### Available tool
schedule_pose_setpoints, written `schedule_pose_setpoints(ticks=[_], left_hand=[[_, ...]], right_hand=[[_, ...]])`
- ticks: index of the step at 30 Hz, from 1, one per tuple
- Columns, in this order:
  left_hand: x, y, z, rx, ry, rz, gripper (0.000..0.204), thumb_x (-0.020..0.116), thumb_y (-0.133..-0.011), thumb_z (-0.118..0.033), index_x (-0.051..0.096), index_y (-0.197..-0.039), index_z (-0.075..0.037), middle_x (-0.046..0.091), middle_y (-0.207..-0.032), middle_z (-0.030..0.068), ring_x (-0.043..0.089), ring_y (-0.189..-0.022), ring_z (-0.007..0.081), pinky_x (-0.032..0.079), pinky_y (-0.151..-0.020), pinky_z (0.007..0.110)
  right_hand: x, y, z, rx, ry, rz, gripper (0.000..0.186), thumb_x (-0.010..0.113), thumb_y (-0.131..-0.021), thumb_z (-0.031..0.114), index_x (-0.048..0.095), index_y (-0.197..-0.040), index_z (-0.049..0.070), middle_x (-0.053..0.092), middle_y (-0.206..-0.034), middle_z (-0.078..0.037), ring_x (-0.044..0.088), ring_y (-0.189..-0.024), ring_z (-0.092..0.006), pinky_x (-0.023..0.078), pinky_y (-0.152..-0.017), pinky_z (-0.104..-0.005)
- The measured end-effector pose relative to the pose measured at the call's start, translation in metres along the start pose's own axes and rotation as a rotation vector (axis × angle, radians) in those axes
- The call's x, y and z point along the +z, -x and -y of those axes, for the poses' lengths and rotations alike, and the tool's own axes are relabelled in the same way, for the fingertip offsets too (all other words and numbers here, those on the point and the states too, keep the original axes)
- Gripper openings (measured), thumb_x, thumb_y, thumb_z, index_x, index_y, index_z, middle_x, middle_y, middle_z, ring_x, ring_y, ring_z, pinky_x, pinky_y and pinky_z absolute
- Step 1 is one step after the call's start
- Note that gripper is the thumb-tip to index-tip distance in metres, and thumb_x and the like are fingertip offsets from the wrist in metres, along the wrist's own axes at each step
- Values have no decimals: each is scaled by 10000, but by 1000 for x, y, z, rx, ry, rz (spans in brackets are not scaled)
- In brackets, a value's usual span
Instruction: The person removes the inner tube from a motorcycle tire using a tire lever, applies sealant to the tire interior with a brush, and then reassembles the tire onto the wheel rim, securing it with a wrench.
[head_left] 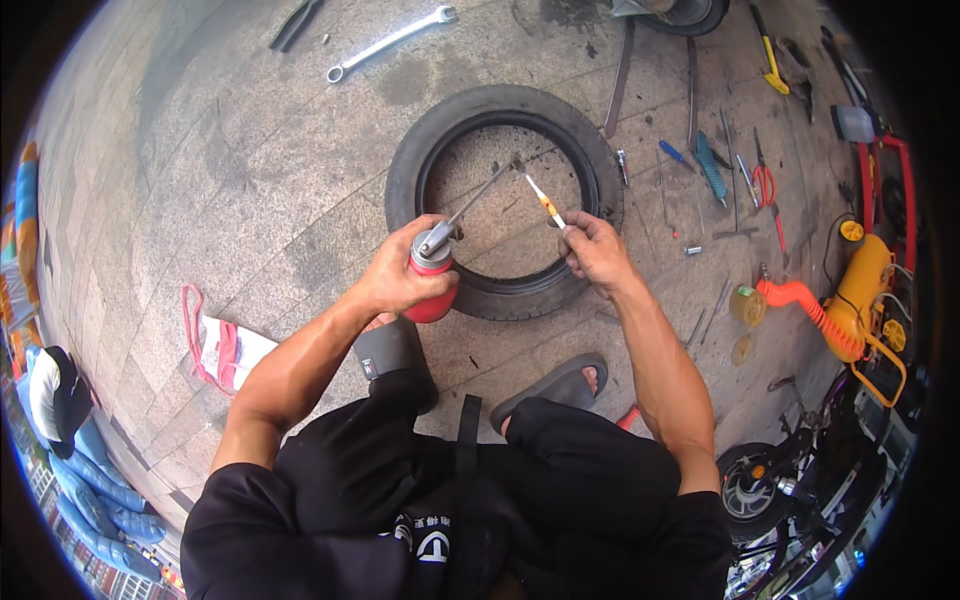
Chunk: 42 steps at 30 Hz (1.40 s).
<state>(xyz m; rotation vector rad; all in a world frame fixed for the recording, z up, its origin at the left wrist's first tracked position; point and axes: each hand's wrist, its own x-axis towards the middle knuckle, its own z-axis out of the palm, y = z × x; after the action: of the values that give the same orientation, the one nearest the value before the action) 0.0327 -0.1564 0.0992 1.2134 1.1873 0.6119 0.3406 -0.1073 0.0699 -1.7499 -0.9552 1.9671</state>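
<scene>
On the stained paving in front of the crouching person, a black tyre (407, 180) lies flat, with both hands worked in close over its near half. The left hand (398, 274) is wrapped firmly around a red oil can (433, 306) with a silver-grey top, and the can's long thin spout (481, 192) slants away across the tyre's open middle. From the other side the right hand (598, 252) pinches a slim white-and-yellow stick (547, 204) between thumb and fingers, its pale end angled up toward the spout's tip. Those two ends come close together above the hole, by a small dark bit; I can't tell whether they touch. Just right of the tyre, tools are scattered about: a blue-handled screwdriver (672, 152), a teal-handled tool (712, 172) and red-handled scissors (764, 184). Beyond the tyre, up and to the left, lies a shiny combination wrench (390, 44). Well off to the right sits a yellow air tank (864, 285), an orange coiled hose (812, 303) beside it, and a red-and-white bag (228, 350) rests near the left forearm.
</scene>
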Motion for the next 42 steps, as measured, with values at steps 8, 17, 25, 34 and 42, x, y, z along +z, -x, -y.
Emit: schedule_pose_setpoints(ticks=[8, 17, 25, 34, 42], left_hand=[[-59, 19, 11, 15, 103, -394, 516, 734, -796, -91, 551, -1273, -18, 669, -1057, 96, 661, -921, 160, 516, -885, 306], [-120, 7, 104, 81, -57, -880, 704, 786, -844, -172, 407, -1420, -27, 602, -1272, 144, 598, -1136, 216, 469, -1005, 353], [-114, 24, 130, 107, -227, -898, 699, 797, -837, -191, 415, -1389, 6, 581, -1264, 173, 583, -1154, 252, 458, -1006, 368], [-79, 80, 140, -362, -538, -908, 659, 787, -814, -309, 503, -1294, 42, 567, -1133, 182, 578, -994, 266, 484, -876, 391], [-9, 83, 104, -344, -38, -114, 195, 623, -955, -210, 632, -971, -16, 610, -730, 8, 565, -664, 93, 457, -591, 241]], right_hand=[[34, -37, 11, -117, 24, -125, 377, 562, -966, 82, 492, -1324, -10, 599, -829, -40, 531, -614, -81, 433, -490, -226], [117, -51, 5, -83, -106, -112, 345, 533, -970, 44, 421, -1296, 26, 623, -881, -97, 583, -618, -127, 469, -483, -271], [150, -28, 3, 39, -107, 17, 309, 531, -976, 43, 433, -1270, 43, 628, -903, -108, 633, -639, -147, 532, -504, -279], [125, 16, -18, 74, 196, 181, 271, 592, -928, 50, 565, -1198, 50, 667, -775, -96, 650, -624, -172, 512, -551, -330], [54, 50, -40, -54, 628, 254, 296, 655, -849, 87, 651, -1144, 61, 692, -848, -173, 687, -825, -306, 510, -747, -399]])
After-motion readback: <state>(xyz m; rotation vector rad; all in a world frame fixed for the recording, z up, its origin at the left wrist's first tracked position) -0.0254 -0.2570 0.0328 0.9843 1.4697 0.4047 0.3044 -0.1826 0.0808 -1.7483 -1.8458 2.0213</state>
